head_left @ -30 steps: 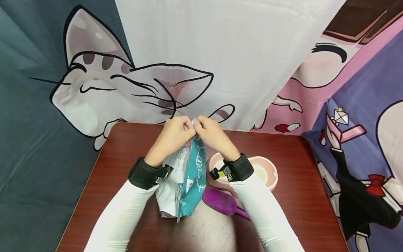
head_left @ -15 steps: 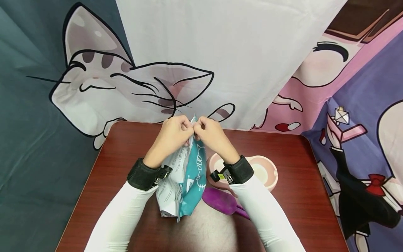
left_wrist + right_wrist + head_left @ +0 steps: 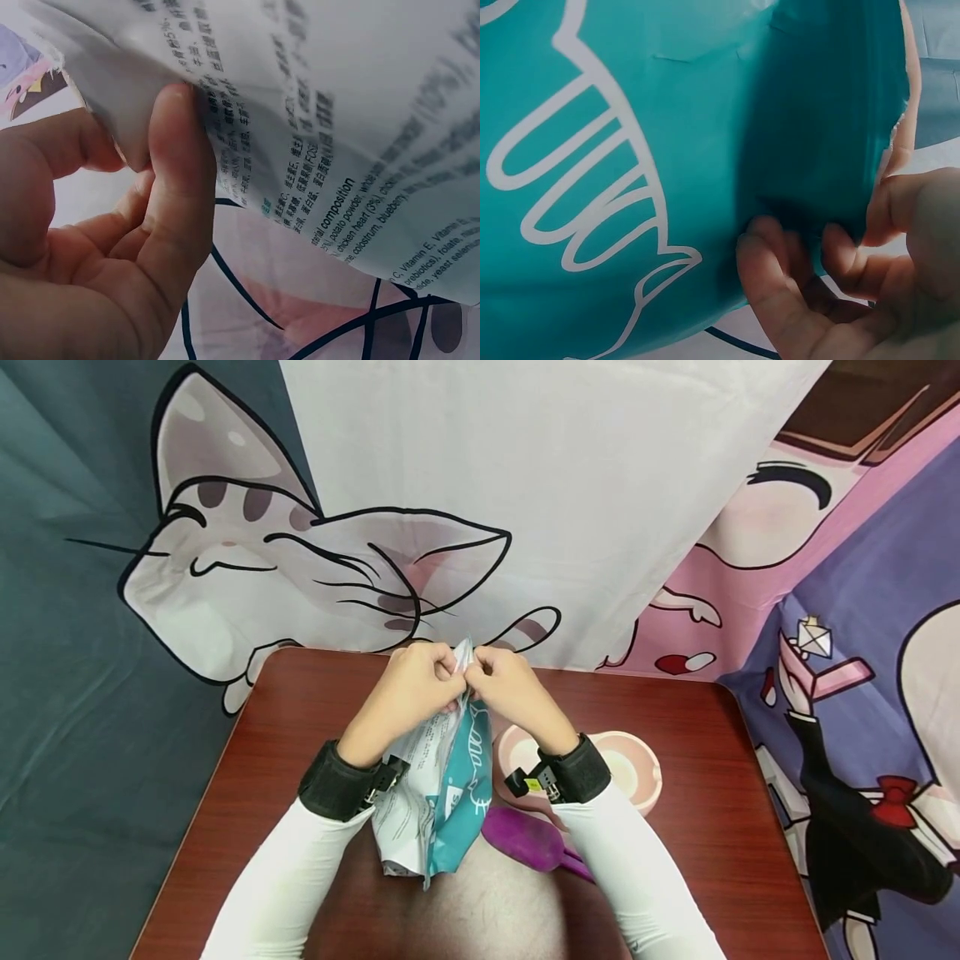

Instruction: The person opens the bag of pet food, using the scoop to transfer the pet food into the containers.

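A teal and white pet food bag (image 3: pixel 459 814) stands upright on the table, printed with ingredient text on its white side and a white line drawing on its teal side. Its top edge is pinched by both hands, thumbs toward each other. My left hand (image 3: pixel 418 687) grips the white panel's edge; in the left wrist view the thumb (image 3: pixel 176 142) presses on the printed film. On the teal panel, my right hand (image 3: pixel 516 692) holds the rim with curled fingers, and the right wrist view shows a rough, torn-looking edge (image 3: pixel 889 150). The bag's contents are hidden.
A pink double bowl (image 3: pixel 651 781) sits to the right, partly behind the right wrist. In front of it lies a purple scoop (image 3: pixel 525 837), its handle passing under the right forearm. A pale, fuzzy rounded shape (image 3: pixel 491 906) fills the near middle. Printed curtains (image 3: pixel 600 485) hang behind the table (image 3: pixel 712 843).
The bag's top between the hands shows wider, with more pale film visible. Both hands have shifted slightly down, the left one changing its finger position. Bowl and scoop stay put.
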A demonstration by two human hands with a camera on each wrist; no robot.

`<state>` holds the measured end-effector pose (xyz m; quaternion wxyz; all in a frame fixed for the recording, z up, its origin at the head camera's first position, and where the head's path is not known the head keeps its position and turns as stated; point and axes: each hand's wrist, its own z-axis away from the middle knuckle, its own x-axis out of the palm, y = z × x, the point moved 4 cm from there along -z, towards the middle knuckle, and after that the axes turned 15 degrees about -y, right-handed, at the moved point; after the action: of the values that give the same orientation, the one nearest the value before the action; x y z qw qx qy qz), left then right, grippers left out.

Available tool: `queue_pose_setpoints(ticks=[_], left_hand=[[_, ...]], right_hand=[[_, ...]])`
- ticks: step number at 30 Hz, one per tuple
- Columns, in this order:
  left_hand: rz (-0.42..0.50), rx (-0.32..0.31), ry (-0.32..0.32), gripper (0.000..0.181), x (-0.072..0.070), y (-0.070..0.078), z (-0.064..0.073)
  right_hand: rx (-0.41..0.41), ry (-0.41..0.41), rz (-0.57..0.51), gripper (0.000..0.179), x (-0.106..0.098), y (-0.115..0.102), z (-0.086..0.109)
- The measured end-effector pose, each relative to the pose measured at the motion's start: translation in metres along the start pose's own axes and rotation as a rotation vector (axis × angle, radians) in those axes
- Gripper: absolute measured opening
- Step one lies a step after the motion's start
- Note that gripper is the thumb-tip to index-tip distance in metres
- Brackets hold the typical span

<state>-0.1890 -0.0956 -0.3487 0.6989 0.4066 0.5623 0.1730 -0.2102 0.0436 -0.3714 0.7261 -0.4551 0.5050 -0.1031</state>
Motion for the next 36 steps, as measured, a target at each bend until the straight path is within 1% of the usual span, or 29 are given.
queue_pose_setpoints(ticks=[5, 8, 14, 18, 21, 24, 28, 33, 36], left_hand=[[-0.088, 0.016, 0.073, 0.009, 0.0, 0.002, 0.002], [-0.135, 0.022, 0.095, 0.011, -0.001, 0.004, 0.003], [-0.174, 0.055, 0.117, 0.016, -0.001, 0.01, 0.008], [-0.197, 0.078, 0.119, 0.017, 0.001, 0.012, 0.011], [-0.207, 0.072, 0.107, 0.015, 0.002, 0.013, 0.013], [-0.214, 0.05, 0.069, 0.012, 0.003, 0.013, 0.015], [-0.224, 0.017, 0.022, 0.011, 0.005, 0.013, 0.02], [-0.242, 0.003, -0.005, 0.009, 0.006, 0.014, 0.027], [-0.247, 0.007, -0.005, 0.017, 0.007, 0.014, 0.03]], right_hand=[[-0.007, 0.052, 0.065, 0.018, -0.001, -0.001, 0.001], [-0.023, 0.092, 0.115, 0.017, -0.002, -0.002, 0.002], [-0.069, 0.172, 0.227, 0.022, -0.004, -0.006, 0.006], [-0.074, 0.193, 0.253, 0.022, -0.002, -0.007, 0.007], [-0.053, 0.176, 0.237, 0.025, 0.0, -0.008, 0.009], [-0.034, 0.138, 0.217, 0.03, 0.001, -0.008, 0.012], [-0.03, 0.068, 0.195, 0.032, 0.005, -0.01, 0.016], [-0.003, -0.02, 0.173, 0.031, 0.009, -0.01, 0.022], [0.013, -0.042, 0.152, 0.028, 0.011, -0.009, 0.024]])
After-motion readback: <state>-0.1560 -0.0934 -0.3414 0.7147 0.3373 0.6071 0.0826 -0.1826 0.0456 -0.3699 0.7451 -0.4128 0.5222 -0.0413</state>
